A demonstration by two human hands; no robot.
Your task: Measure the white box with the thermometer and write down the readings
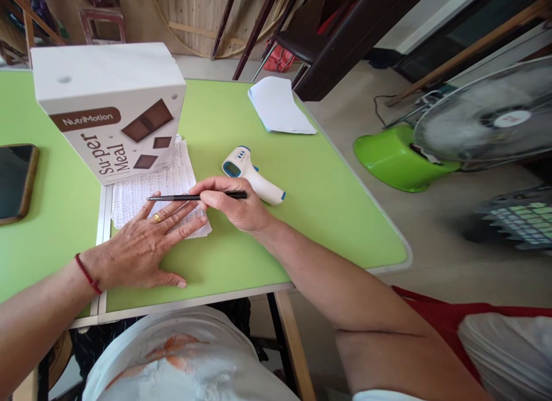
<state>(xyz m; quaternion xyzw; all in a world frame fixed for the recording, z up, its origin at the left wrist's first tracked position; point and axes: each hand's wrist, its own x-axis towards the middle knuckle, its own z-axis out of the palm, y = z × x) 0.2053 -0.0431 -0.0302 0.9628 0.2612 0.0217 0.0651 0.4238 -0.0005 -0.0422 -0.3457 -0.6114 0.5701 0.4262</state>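
Observation:
A dark pen point(185, 197) lies level in the fingers of my right hand point(241, 208), its tip pointing left above my left fingertips. My left hand point(146, 240) rests with fingers spread, partly on a stack of handwritten paper point(140, 201) and partly on the green table. A gold ring and a red bracelet are on that hand and wrist. Behind the hands, a white NutriMotion box point(116, 125) stands upright over the far part of the paper and hides it. Just beyond my right hand is a white and blue infrared thermometer point(254, 174).
A phone point(16, 182) lies at the left of the green table point(328, 217). Blank-looking white sheets point(278, 105) are near its far edge. Right of the table stand a green stool point(383, 159) and a fan point(483, 116). Dark chair legs are behind.

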